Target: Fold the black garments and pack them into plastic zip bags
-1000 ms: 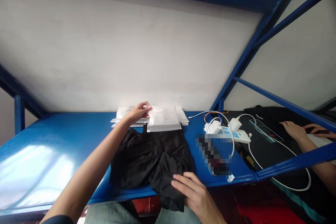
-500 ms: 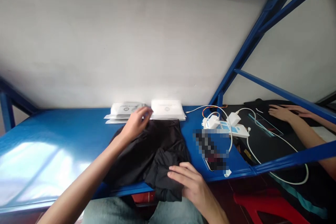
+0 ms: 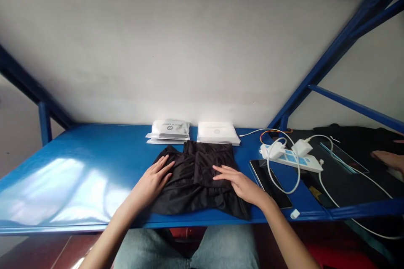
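A crumpled black garment [image 3: 197, 178] lies on the blue table [image 3: 78, 176] in front of me. My left hand [image 3: 154, 178] rests flat on its left part, fingers stretched out. My right hand [image 3: 240, 183] lies flat on its right part, fingers spread. Neither hand grips anything. Behind the garment, by the wall, sit two stacks of white plastic packets: one on the left [image 3: 168, 131] with a printed label, one on the right [image 3: 217, 133].
A white power strip [image 3: 290, 159] with chargers and white cables lies right of the garment, with a dark phone [image 3: 271, 183] beside it. Another person's hand [image 3: 389, 159] is at the far right over a black mat. Blue shelf struts rise at both sides.
My left hand left the white packets and came down onto the garment. My right hand moved from the table's front edge up onto the garment. The view shifted left.
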Demonstrator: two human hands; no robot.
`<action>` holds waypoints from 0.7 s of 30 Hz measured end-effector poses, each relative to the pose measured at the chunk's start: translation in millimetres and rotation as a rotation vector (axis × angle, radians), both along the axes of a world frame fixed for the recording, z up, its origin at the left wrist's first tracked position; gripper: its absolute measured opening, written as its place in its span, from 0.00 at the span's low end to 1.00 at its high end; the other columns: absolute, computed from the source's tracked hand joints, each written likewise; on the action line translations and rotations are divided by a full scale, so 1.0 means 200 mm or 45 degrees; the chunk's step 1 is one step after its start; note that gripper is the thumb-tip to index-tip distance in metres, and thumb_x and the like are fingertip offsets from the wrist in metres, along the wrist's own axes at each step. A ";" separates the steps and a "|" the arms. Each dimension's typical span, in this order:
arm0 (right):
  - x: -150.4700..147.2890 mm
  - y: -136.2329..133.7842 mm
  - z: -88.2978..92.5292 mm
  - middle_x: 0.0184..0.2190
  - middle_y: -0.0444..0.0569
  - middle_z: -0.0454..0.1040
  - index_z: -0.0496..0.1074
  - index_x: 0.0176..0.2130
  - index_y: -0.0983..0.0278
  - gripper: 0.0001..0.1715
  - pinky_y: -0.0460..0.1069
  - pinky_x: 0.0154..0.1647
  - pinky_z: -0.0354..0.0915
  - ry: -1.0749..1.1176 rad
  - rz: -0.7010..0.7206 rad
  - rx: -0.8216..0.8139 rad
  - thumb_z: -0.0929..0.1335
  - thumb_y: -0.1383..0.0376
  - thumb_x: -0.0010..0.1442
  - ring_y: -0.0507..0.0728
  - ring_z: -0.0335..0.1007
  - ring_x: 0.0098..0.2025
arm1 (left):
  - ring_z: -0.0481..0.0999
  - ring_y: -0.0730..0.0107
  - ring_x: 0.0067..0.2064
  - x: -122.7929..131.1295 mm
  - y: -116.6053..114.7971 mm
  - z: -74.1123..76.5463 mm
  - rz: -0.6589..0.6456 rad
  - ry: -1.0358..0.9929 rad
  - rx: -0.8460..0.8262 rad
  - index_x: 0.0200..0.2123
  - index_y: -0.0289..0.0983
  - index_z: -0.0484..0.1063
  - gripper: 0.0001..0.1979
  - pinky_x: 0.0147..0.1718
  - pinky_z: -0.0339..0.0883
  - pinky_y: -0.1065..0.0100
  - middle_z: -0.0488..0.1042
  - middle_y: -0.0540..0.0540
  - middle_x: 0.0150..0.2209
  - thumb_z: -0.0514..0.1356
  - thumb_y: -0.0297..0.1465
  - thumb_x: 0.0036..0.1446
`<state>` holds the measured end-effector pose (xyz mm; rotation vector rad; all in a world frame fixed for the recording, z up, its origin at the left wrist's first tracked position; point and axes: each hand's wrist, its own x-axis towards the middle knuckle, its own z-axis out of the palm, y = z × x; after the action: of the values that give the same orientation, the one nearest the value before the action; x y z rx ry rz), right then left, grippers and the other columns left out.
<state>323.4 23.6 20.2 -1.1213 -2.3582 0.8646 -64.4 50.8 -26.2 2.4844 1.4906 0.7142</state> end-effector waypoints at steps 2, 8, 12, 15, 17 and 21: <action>0.01 -0.06 0.00 0.72 0.41 0.59 0.72 0.62 0.49 0.40 0.68 0.75 0.49 0.105 -0.099 0.003 0.55 0.80 0.64 0.60 0.46 0.76 | 0.69 0.50 0.67 0.06 -0.04 0.06 0.021 -0.082 -0.026 0.61 0.44 0.75 0.21 0.65 0.65 0.48 0.68 0.41 0.67 0.54 0.40 0.70; 0.00 -0.15 -0.15 0.61 0.54 0.74 0.73 0.60 0.56 0.21 0.59 0.59 0.75 0.668 -0.724 -0.064 0.63 0.57 0.73 0.62 0.74 0.61 | 0.81 0.59 0.53 0.56 -0.17 0.26 -0.192 -0.282 -0.124 0.53 0.44 0.80 0.15 0.55 0.75 0.61 0.80 0.43 0.54 0.56 0.36 0.71; 0.00 -0.14 -0.26 0.55 0.57 0.78 0.76 0.54 0.59 0.22 0.59 0.55 0.76 0.686 -0.836 -0.091 0.64 0.51 0.71 0.63 0.78 0.55 | 0.82 0.55 0.48 0.76 -0.15 0.20 -0.172 -0.122 -0.160 0.48 0.42 0.83 0.13 0.50 0.77 0.58 0.81 0.42 0.49 0.68 0.37 0.61; 0.00 -0.13 -0.26 0.54 0.56 0.78 0.78 0.51 0.60 0.21 0.58 0.54 0.76 0.644 -0.814 -0.038 0.64 0.51 0.71 0.63 0.77 0.56 | 0.82 0.57 0.48 0.76 -0.13 0.16 -0.150 -0.076 -0.163 0.46 0.43 0.83 0.10 0.48 0.77 0.60 0.81 0.44 0.49 0.66 0.34 0.63; 0.00 -0.13 -0.26 0.53 0.57 0.78 0.78 0.50 0.60 0.21 0.57 0.53 0.77 0.647 -0.807 -0.023 0.64 0.51 0.71 0.63 0.77 0.54 | 0.82 0.56 0.48 0.75 -0.14 0.16 -0.143 -0.052 -0.160 0.46 0.43 0.83 0.09 0.47 0.77 0.59 0.81 0.44 0.50 0.65 0.33 0.64; 0.00 -0.14 -0.25 0.51 0.56 0.79 0.78 0.50 0.61 0.22 0.56 0.53 0.77 0.718 -0.832 -0.045 0.63 0.50 0.71 0.62 0.79 0.52 | 0.82 0.56 0.49 0.72 -0.15 0.21 -0.172 -0.253 -0.224 0.48 0.45 0.80 0.11 0.50 0.76 0.59 0.81 0.45 0.50 0.59 0.31 0.66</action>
<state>323.1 -4.4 -29.4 -1.3282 -1.4021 0.8284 80.2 19.9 15.4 2.2834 1.2461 0.7466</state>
